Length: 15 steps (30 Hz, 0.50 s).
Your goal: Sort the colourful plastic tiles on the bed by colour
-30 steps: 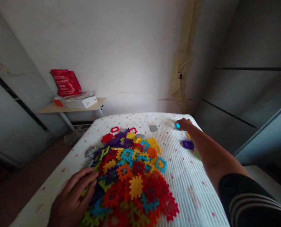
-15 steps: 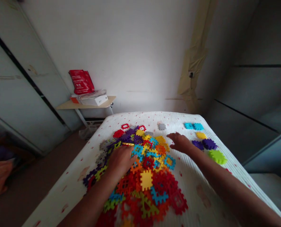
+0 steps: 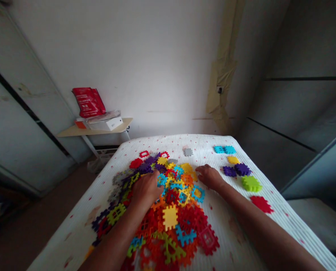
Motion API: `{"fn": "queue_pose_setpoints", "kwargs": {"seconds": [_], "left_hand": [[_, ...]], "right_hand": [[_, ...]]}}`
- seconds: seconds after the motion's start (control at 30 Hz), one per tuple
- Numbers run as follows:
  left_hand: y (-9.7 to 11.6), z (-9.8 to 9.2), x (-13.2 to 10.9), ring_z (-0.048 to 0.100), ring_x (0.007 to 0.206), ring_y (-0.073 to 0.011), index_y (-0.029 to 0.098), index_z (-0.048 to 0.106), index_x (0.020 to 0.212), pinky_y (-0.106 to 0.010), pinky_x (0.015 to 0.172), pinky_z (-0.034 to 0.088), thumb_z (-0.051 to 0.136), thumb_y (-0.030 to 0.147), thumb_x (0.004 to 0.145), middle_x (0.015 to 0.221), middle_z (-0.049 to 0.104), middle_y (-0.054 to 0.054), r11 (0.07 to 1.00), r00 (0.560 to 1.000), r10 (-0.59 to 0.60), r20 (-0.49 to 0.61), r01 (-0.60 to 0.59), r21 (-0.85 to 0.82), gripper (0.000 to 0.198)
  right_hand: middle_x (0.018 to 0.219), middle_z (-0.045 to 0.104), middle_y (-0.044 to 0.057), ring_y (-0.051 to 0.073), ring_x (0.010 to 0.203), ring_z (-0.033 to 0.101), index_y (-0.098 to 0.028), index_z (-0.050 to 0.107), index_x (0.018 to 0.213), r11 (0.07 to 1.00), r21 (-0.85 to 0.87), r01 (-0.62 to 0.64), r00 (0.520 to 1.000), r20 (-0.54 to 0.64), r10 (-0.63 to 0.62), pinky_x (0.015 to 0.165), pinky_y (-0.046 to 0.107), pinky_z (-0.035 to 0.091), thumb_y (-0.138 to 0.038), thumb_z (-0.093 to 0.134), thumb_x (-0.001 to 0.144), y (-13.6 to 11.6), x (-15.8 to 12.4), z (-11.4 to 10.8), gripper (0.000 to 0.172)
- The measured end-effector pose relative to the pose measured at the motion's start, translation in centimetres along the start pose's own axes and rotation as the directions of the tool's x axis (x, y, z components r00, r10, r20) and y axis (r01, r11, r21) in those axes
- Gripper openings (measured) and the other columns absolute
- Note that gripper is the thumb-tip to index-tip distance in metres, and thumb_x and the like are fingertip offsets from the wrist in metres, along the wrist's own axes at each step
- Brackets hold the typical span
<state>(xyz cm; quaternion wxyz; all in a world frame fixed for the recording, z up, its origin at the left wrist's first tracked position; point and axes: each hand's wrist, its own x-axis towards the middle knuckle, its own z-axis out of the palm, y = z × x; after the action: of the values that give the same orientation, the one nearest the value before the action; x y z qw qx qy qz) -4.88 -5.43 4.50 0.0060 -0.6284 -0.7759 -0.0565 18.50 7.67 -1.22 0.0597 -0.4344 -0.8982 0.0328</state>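
Note:
A heap of colourful plastic interlocking tiles (image 3: pixel 170 217) with toothed edges spreads over the middle of the cloth. My left hand (image 3: pixel 148 187) lies over the heap's left part, back upward. Its fingers curl down out of sight among purple and green tiles, so their grip is hidden. At the heap's right edge is my right hand (image 3: pixel 209 176), fingers loosely apart and pointing left, next to yellow tiles (image 3: pixel 187 168). Nothing shows in it. A blue square frame tile (image 3: pixel 197 193) lies just below that hand.
Along the right side lie blue tiles (image 3: pixel 224 149), a yellow tile (image 3: pixel 233 160), purple tiles (image 3: pixel 243 169), green tiles (image 3: pixel 251 183) and a red tile (image 3: pixel 261 204). A grey tile (image 3: pixel 188 152) lies near the far edge. A side table (image 3: pixel 69 131) holds a red bag (image 3: pixel 89 103).
The yellow tile seen at my left fingertips no longer shows there. My right hand now has its fingers more bent, by the yellow tiles. The view has shifted, showing the whole red tile at right.

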Motion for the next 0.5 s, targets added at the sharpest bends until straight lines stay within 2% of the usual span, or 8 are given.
{"fn": "queue_pose_setpoints", "kwargs": {"seconds": [0.07,0.13,0.2,0.27,0.37,0.43,0.5], "left_hand": [[-0.3,-0.2,-0.3,0.060,0.100,-0.0207,0.023,0.051,0.109,-0.032,0.084,0.046,0.057,0.024,0.073,0.108,0.065,-0.006,0.987,0.997,0.033,-0.072,-0.044,-0.152,0.036],[-0.5,-0.3,-0.5,0.059,0.102,-0.0181,0.024,0.049,0.111,-0.029,0.087,0.045,0.058,0.020,0.071,0.111,0.063,-0.004,0.952,0.990,0.067,-0.126,-0.101,-0.288,0.041],[-0.5,-0.2,-0.7,0.058,0.102,-0.0171,0.025,0.047,0.114,-0.029,0.087,0.046,0.058,0.015,0.070,0.111,0.062,-0.003,0.920,0.985,0.085,-0.153,-0.137,-0.367,0.046],[-0.3,0.0,-0.8,0.059,0.101,-0.0175,0.025,0.046,0.115,-0.031,0.087,0.047,0.058,0.011,0.068,0.111,0.061,-0.003,0.903,0.983,0.090,-0.160,-0.148,-0.403,0.051],[0.3,0.4,-1.0,0.058,0.102,-0.0187,0.023,0.043,0.118,-0.033,0.088,0.048,0.057,0.007,0.066,0.111,0.061,-0.005,0.890,0.977,0.116,-0.179,-0.182,-0.419,0.056],[0.8,0.7,-1.1,0.057,0.105,-0.0201,0.022,0.042,0.120,-0.033,0.088,0.048,0.055,0.006,0.067,0.113,0.060,-0.007,0.890,0.968,0.147,-0.204,-0.219,-0.400,0.056],[1.2,1.0,-1.2,0.056,0.108,-0.0212,0.021,0.041,0.121,-0.035,0.090,0.048,0.054,0.005,0.068,0.115,0.060,-0.009,0.894,0.957,0.186,-0.222,-0.258,-0.365,0.056]], "right_hand": [[0.110,0.065,0.010,0.024,0.103,0.056,-0.017,0.063,0.108,0.999,0.044,-0.002,1.000,-0.012,0.002,0.086,0.033,0.045,-0.012,0.050,0.077,0.0,-0.1,-0.1,0.034],[0.110,0.064,0.010,0.022,0.099,0.059,-0.016,0.061,0.111,0.986,0.162,0.035,0.997,-0.067,-0.024,0.085,0.032,0.046,-0.013,0.051,0.077,-0.4,-0.2,-0.6,0.035],[0.113,0.063,0.009,0.020,0.098,0.060,-0.018,0.059,0.114,0.932,0.323,0.164,0.977,-0.185,-0.108,0.086,0.032,0.047,-0.017,0.055,0.078,-1.4,-0.6,-1.6,0.036],[0.117,0.061,0.008,0.020,0.104,0.057,-0.021,0.057,0.117,0.837,0.425,0.345,0.923,-0.314,-0.221,0.090,0.034,0.045,-0.023,0.060,0.077,-2.9,-1.0,-2.8,0.040],[0.122,0.057,0.009,0.021,0.110,0.052,-0.022,0.052,0.122,0.739,0.428,0.520,0.846,-0.380,-0.375,0.093,0.035,0.043,-0.025,0.066,0.073,-5.6,-1.7,-4.4,0.051],[0.122,0.056,0.010,0.022,0.108,0.052,-0.021,0.050,0.124,0.732,0.386,0.562,0.822,-0.364,-0.439,0.092,0.036,0.043,-0.024,0.067,0.072,-7.0,-1.9,-4.8,0.055],[0.122,0.056,0.010,0.022,0.108,0.052,-0.021,0.049,0.124,0.748,0.345,0.567,0.817,-0.350,-0.458,0.092,0.036,0.043,-0.024,0.068,0.073,-7.8,-2.0,-4.6,0.055]]}}
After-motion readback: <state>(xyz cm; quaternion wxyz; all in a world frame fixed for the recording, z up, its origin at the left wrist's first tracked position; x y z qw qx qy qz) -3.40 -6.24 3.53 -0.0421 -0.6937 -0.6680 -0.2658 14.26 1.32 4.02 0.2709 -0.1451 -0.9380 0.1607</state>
